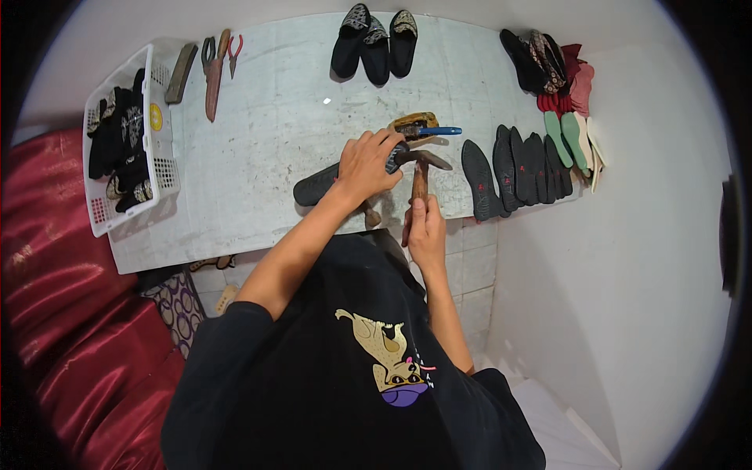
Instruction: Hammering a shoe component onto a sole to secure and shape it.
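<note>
My left hand presses down on a black shoe that lies sole up on the grey worktable, near its front edge. My right hand grips the wooden handle of a hammer. The hammer's dark metal head rests at the toe end of the shoe, just right of my left fingers. Behind the hammer sits a small tin with a blue-handled brush across it.
Several black soles lie in a row at the right, with green, pink and cream insoles beyond. Finished black shoes stand at the back. Pliers, scissors and a knife lie back left, next to a white basket of shoes.
</note>
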